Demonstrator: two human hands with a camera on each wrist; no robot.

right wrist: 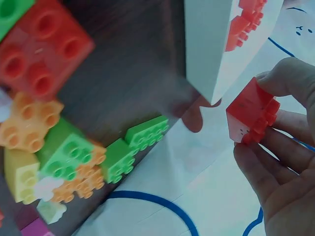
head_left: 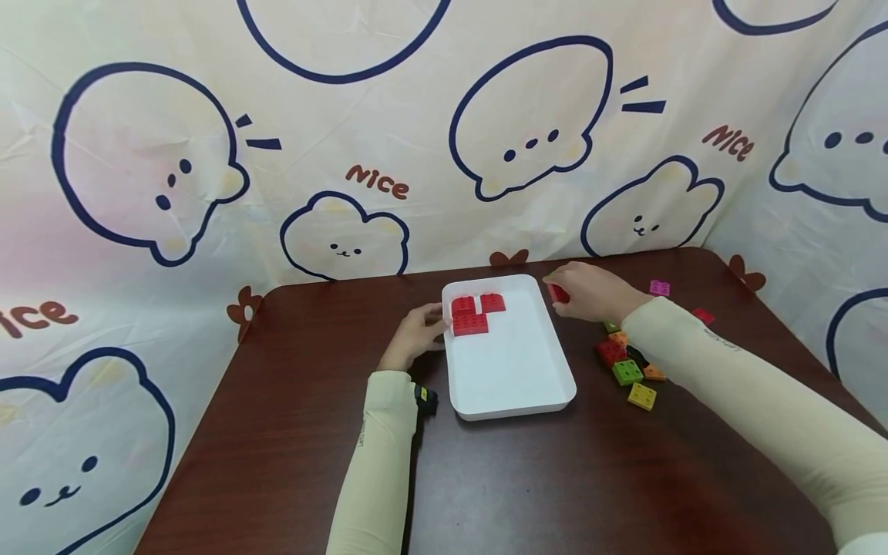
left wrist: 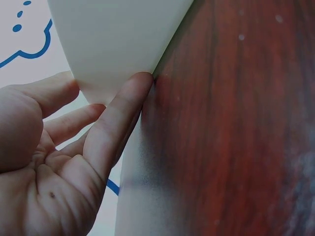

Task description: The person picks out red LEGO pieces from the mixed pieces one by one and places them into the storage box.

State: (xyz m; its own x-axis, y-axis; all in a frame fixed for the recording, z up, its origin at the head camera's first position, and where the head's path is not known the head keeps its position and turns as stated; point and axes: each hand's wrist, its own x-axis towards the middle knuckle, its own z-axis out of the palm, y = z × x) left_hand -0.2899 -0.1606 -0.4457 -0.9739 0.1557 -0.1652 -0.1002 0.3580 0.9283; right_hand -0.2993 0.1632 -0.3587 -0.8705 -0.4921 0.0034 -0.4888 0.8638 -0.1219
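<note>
A white tray [head_left: 527, 370] lies on the dark wooden table and holds several red bricks [head_left: 475, 314] in its far left corner. My left hand [head_left: 416, 333] rests against the tray's left rim, fingers straight; in the left wrist view a fingertip [left wrist: 140, 83] touches the tray wall [left wrist: 113, 44]. My right hand [head_left: 586, 293] hovers at the tray's far right edge and pinches a red brick [head_left: 558, 293] between thumb and fingers. The right wrist view shows that red brick [right wrist: 251, 118] beside the tray corner [right wrist: 206, 64].
A heap of loose bricks [head_left: 627, 362], red, green, orange and yellow, lies right of the tray under my right forearm. A pink brick [head_left: 660, 287] and a red one [head_left: 703, 315] lie farther right. A printed curtain hangs behind the table [head_left: 291, 432].
</note>
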